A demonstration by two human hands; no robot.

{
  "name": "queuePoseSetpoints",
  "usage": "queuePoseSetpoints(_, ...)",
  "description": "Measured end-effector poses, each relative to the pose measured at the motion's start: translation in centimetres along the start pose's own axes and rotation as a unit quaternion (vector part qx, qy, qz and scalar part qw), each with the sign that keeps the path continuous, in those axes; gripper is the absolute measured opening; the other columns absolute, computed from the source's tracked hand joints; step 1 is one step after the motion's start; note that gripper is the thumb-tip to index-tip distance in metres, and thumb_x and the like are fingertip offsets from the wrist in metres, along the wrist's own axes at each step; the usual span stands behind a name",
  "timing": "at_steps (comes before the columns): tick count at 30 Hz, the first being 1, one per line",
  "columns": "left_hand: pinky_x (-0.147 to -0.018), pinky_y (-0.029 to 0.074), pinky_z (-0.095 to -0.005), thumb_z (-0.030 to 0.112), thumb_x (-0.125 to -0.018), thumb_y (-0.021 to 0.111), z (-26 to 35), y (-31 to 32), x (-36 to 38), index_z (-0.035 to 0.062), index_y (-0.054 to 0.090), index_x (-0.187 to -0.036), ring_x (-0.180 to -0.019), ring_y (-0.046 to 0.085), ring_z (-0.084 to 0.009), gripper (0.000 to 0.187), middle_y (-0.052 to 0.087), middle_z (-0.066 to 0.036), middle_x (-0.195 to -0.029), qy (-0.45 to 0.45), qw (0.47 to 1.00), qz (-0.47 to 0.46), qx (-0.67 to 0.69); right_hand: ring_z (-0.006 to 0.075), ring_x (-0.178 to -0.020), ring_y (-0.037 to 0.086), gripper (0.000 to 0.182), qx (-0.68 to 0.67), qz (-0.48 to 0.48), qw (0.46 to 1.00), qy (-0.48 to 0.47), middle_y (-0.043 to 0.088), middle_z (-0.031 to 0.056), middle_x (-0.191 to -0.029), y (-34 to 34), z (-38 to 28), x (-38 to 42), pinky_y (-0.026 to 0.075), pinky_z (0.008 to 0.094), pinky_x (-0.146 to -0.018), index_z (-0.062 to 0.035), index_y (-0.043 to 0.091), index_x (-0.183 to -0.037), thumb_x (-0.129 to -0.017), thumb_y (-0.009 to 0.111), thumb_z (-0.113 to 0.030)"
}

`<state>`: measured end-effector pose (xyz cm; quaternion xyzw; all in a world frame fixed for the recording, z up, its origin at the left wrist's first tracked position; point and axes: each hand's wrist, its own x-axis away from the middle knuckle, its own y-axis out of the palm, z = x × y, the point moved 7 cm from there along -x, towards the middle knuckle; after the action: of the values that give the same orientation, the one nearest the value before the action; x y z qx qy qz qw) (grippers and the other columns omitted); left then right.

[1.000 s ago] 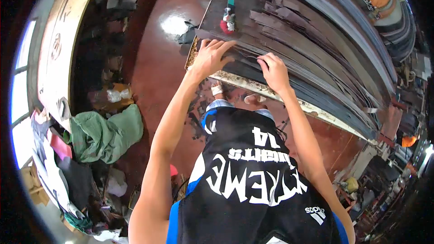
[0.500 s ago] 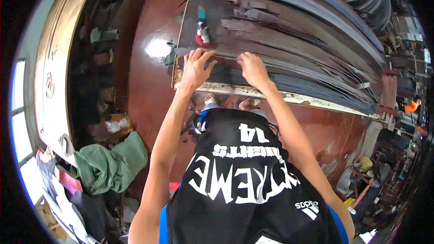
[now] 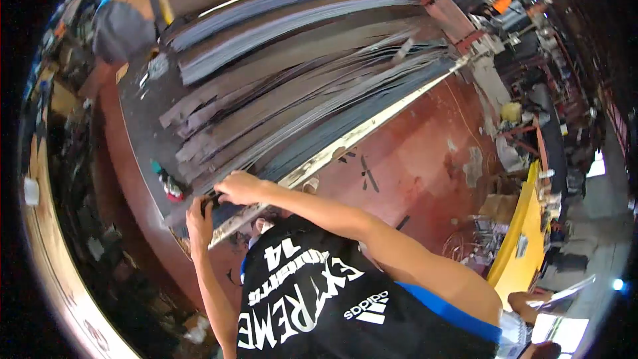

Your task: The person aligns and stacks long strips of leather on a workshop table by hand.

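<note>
Long dark grey and brown strips of sheet material (image 3: 266,119) lie in bundles along a low table (image 3: 149,133). Both of my hands are over the table's near left corner, at the ends of the nearest strips. My left hand (image 3: 199,223) has its fingers curled around a dark strip (image 3: 212,196). My right hand (image 3: 240,188) pinches the same strip just beside it, fingers pointing left. The strip's exact shape is hard to see between the fingers. A small tool with a green end and red wrapping (image 3: 167,183) lies on the table just beyond my hands.
A crumpled clear wrapper (image 3: 156,70) lies at the table's far left. Scraps (image 3: 369,174) litter the red floor (image 3: 419,153). A yellow panel (image 3: 515,239) stands at right. Another person's hand (image 3: 528,306) shows at lower right; a person in orange (image 3: 502,1) is far off.
My view has turned to the right, so the table now slants across it. My hands have come close together at the strip ends; before, they were apart.
</note>
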<state>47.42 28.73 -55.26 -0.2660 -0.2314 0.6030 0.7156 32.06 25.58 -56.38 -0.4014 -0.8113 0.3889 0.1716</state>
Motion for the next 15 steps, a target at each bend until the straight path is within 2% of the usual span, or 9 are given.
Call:
queuePoseSetpoints(2, -0.091, 0.046, -0.0449, 0.011, -0.098, 0.061, 0.9, -0.4, 0.4, 0.0020, 0.068, -0.112, -0.101, 0.064, -0.0362, 0.018, 0.071, -0.017, -0.101, 0.032, 0.999, 0.015, -0.027, 0.0421, -0.089, 0.072, 0.030, 0.006, -0.009, 1.000, -0.011, 0.074, 0.0219, -0.090, 0.3, -0.1, -0.3, 0.056, 0.0523, -0.080, -0.0044, 0.071, -0.103, -0.091, 0.072, -0.032)
queuePoseSetpoints(5, -0.085, 0.048, -0.0451, 0.009, -0.097, 0.060, 1.7, -0.9, 0.3, 0.0006, 0.067, -0.112, -0.092, 0.065, -0.0376, 0.019, 0.070, -0.018, -0.098, 0.062, 0.994, -0.005, -0.091, 0.0411, -0.088, 0.072, 0.029, -0.012, -0.011, 1.000, 0.004, 0.073, 0.0213, -0.089, 0.3, -0.2, -0.2, 0.057, 0.0520, -0.079, -0.0040, 0.070, -0.101, -0.091, 0.072, -0.031)
queuePoseSetpoints(7, -0.093, 0.042, -0.0441, 0.013, -0.098, 0.061, 1.3, -0.9, 0.3, 0.0044, 0.069, -0.108, -0.096, 0.062, -0.0349, 0.016, 0.069, -0.015, -0.098, 0.003, 0.997, -0.012, -0.075, 0.0407, -0.086, 0.072, 0.029, -0.028, -0.012, 1.000, 0.003, 0.073, 0.0202, -0.087, 0.1, -0.3, -0.3, 0.057, 0.0519, -0.076, -0.0032, 0.069, -0.101, -0.091, 0.071, -0.030)
queuePoseSetpoints(15, -0.093, 0.041, -0.0446, 0.013, -0.098, 0.061, 1.2, -0.7, 0.7, 0.0054, 0.069, -0.106, -0.096, 0.063, -0.0351, 0.013, 0.070, -0.014, -0.097, 0.023, 0.991, 0.024, -0.130, 0.0409, -0.086, 0.073, 0.029, -0.031, -0.043, 0.998, 0.016, 0.073, 0.0215, -0.088, -0.2, -0.6, -0.4, 0.058, 0.0515, -0.076, -0.0048, 0.070, -0.104, -0.092, 0.070, -0.031)
